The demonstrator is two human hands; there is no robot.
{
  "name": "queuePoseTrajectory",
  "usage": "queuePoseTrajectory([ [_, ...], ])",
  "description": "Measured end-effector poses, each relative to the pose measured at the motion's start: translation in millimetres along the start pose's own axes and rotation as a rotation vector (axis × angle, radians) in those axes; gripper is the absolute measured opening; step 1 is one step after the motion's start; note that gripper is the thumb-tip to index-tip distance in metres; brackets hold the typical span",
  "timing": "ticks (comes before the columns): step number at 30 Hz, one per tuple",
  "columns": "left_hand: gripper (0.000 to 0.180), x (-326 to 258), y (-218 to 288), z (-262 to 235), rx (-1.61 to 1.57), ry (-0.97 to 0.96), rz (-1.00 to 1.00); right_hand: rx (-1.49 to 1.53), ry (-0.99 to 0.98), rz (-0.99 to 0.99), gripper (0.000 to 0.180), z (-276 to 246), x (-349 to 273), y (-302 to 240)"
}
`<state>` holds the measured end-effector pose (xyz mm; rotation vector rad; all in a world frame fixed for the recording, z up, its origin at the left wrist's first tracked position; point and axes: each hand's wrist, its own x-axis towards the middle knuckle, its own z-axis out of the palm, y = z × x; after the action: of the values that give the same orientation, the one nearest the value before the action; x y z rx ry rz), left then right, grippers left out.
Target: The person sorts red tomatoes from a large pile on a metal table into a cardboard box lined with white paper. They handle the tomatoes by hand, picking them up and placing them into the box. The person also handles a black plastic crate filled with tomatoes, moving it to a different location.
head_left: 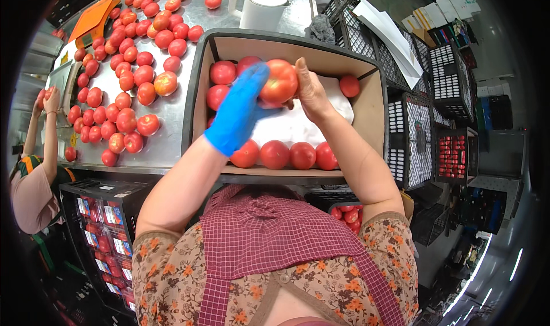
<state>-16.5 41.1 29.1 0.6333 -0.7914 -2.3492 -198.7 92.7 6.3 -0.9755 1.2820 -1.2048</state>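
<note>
A large orange-red tomato (281, 81) is held up between my two hands over a black crate (286, 35) with a brown cardboard lining. My left hand (240, 108), in a blue glove, is closed around its left side. On the other side, my bare right hand (312, 91) grips it with the thumb up along the edge; its fingers are partly hidden. Below, white paper (281, 128) covers the crate bottom. Several tomatoes (274, 154) line the near side, more sit at the left, and a single tomato (349, 86) lies by the right wall.
Many loose tomatoes (126, 120) are spread over the metal table (172, 120) on the left. A white pitcher (263, 8) stands behind the crate. Stacked black crates (409, 137) are on the right. At far left, another person's hands (50, 100) hold a tomato near a scale.
</note>
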Motion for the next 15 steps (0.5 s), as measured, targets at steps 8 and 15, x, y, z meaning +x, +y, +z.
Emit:
queuePoseTrajectory([
  [8,0.032,34.3,9.0,-29.8,-0.184,0.278,-0.049,-1.182,0.131,-0.231,0.056,-28.6,0.4,64.4],
  [15,0.025,49.6,3.7,-52.4,-0.082,0.296,-0.045,-0.611,0.094,-0.024,0.055,-24.7,14.1,62.1],
])
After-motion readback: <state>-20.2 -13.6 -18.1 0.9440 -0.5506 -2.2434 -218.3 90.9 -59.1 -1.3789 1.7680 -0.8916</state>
